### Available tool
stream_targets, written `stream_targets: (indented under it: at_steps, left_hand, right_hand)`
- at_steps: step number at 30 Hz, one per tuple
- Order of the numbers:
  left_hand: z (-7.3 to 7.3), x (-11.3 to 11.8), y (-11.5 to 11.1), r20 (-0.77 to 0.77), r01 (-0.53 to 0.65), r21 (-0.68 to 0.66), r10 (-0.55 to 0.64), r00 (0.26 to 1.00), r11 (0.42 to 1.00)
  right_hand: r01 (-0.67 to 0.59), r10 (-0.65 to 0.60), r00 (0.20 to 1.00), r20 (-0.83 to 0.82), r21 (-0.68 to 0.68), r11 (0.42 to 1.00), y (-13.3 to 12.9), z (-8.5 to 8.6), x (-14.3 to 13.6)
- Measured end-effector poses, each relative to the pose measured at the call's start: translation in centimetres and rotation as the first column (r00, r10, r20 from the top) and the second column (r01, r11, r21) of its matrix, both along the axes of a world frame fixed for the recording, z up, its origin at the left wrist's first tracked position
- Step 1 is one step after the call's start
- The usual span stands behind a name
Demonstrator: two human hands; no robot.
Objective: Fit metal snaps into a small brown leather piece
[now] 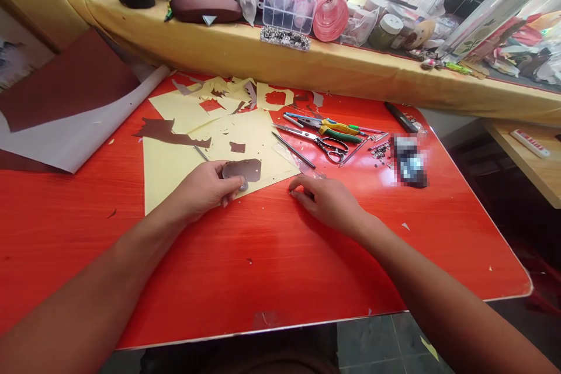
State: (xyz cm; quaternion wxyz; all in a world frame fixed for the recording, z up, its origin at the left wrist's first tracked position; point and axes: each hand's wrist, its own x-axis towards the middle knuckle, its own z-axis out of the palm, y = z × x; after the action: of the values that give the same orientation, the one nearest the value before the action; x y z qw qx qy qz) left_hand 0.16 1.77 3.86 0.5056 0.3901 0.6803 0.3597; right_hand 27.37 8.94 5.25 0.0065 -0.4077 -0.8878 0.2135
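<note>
My left hand (pixel 214 187) is closed on a small grey-brown leather piece (pixel 249 169), rounded at one end, with a tiny hole near its right edge. A grey roundish thing (pixel 243 186) shows just below my left thumb; its kind is unclear. To the right, my right hand (pixel 322 198) pinches a tiny shiny bit at the fingertips, close above the red table (pixel 245 280). Yellow paper (pixel 175 175) lies under and behind the leather piece, with a small brown scrap (pixel 237 146) on it.
Scissors (pixel 307 135), pliers (pixel 335 131) and a dark pen (pixel 293 149) lie beyond my right hand. Small metal fittings (pixel 380 152) sit beside a blurred dark object (pixel 409 160). Cut scraps (pixel 175 131) cover the back left, near a brown sheet roll (pixel 74 87). A crowded ledge (pixel 210 41) runs behind.
</note>
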Motion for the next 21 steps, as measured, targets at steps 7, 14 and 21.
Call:
stream_targets:
  at_steps: [7,14,21]
  left_hand:
    - [-0.9,-0.5,-0.1,-0.008,0.021,0.015,-0.021,1.0,1.0]
    - [-0.8,-0.4,0.0,0.0,0.028,0.031,-0.028,1.0,0.999]
    - [-0.3,-0.1,0.0,0.017,0.031,0.03,-0.032,0.999,0.999]
  right_hand:
    - [-0.017,0.021,0.997,0.073,-0.045,0.999,0.2,1.3,-0.6]
    - [-0.009,0.018,0.991,0.132,-0.065,0.998,0.4,2.1,-1.2]
    - [-0.004,0.015,0.994,0.107,-0.103,0.995,0.0,1.6,-1.1]
